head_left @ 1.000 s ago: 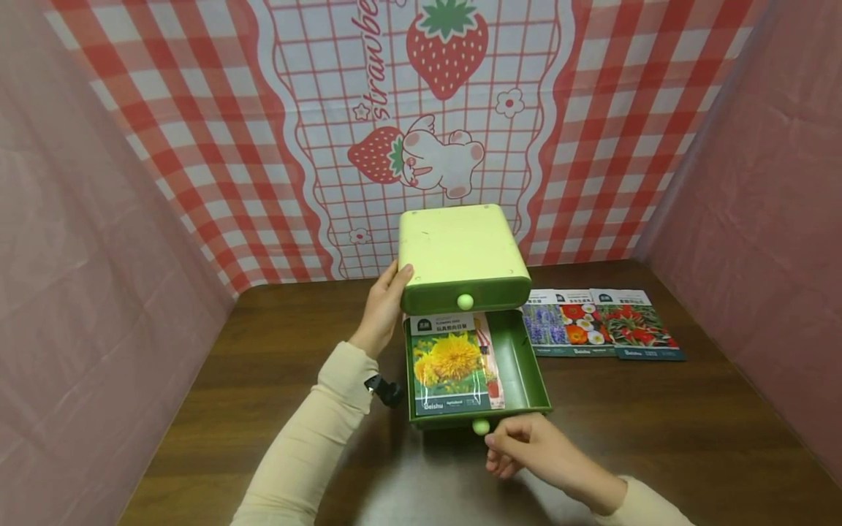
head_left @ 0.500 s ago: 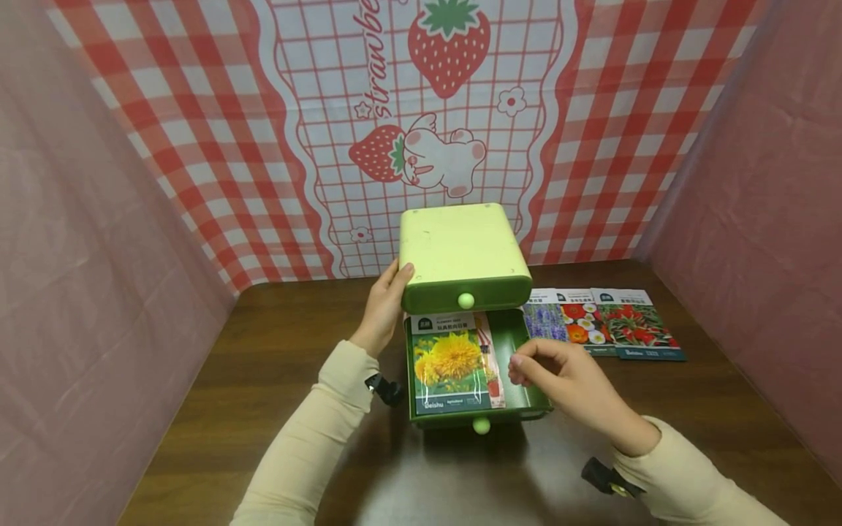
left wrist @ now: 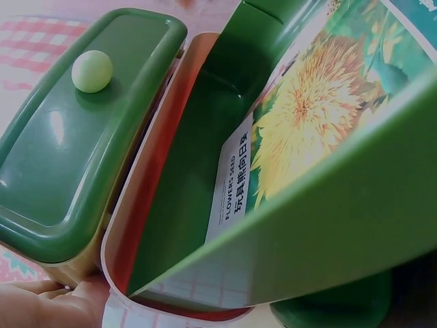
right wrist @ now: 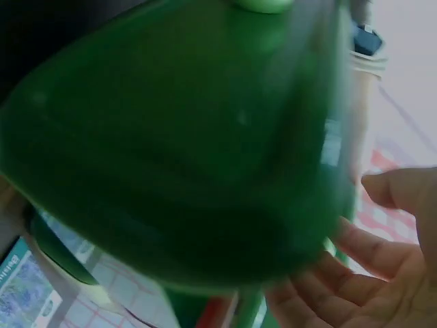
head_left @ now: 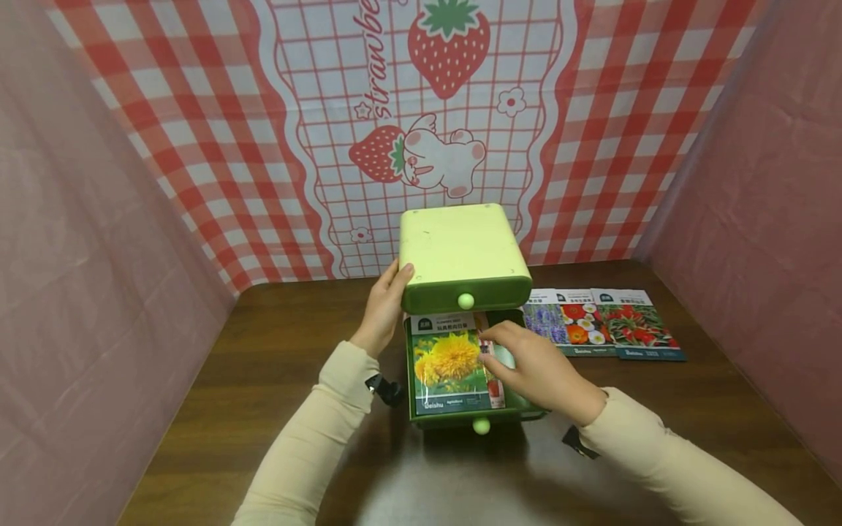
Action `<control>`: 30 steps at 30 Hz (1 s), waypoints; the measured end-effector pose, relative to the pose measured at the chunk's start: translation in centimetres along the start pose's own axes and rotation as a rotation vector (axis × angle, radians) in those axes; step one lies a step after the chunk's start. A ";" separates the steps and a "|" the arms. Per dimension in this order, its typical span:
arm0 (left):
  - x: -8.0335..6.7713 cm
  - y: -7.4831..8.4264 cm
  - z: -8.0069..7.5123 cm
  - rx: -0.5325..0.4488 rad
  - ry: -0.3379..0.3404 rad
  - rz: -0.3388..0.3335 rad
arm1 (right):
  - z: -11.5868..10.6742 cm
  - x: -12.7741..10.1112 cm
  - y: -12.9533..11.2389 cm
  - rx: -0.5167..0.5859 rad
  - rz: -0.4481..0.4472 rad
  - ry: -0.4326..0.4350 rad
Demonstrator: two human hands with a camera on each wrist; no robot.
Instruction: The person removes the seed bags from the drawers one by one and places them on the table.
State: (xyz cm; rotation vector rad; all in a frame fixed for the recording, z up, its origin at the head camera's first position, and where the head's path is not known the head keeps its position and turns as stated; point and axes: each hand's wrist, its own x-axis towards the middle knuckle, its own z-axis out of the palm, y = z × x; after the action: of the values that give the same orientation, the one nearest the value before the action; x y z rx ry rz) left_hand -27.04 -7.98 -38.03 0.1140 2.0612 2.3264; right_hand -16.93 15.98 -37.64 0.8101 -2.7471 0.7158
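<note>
A light-green drawer box (head_left: pixel 463 248) stands at the back of the table, its upper drawer (left wrist: pixel 75 150) closed. The lower drawer (head_left: pixel 454 418) is pulled out toward me. In it lies a sunflower seed packet (head_left: pixel 450 361) over a red packet (head_left: pixel 496 391). My left hand (head_left: pixel 384 303) presses against the box's left side, one digit straight up along the front corner. My right hand (head_left: pixel 506 347) reaches into the open drawer, relaxed fingers touching the packets' right edge. The right wrist view shows those loose fingers (right wrist: pixel 382 273) beside the blurred green drawer wall (right wrist: pixel 177 137).
Three seed packets lie in a row on the dark wooden table right of the box: lavender (head_left: pixel 544 321), orange and white flowers (head_left: pixel 582 329), red flowers (head_left: pixel 634 325). Pink cloth walls close in the left and right sides; a strawberry cloth hangs behind.
My right hand left the lower drawer's knob, rose over the drawer's right side and came down onto the packets inside. The left hand and the box have stayed put.
</note>
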 end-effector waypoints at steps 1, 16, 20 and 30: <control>0.0 0.0 0.0 0.002 0.000 0.000 | 0.3 0.2 0.1 -0.019 0.006 -0.029; -0.1 -0.1 0.0 0.011 -0.004 -0.009 | 3.4 1.6 1.4 -0.232 -0.036 -0.268; -0.2 0.2 0.0 0.016 -0.016 -0.013 | 3.7 1.7 1.4 -0.258 -0.007 -0.323; 0.0 -0.1 0.1 0.010 -0.001 0.000 | 4.0 1.9 1.3 -0.207 0.008 -0.383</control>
State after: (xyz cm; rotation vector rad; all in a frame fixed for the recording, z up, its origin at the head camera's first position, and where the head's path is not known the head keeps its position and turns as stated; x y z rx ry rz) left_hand -27.02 -7.92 -38.08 0.1159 2.0725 2.3162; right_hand -19.41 14.08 -41.07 0.9755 -3.0910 0.2897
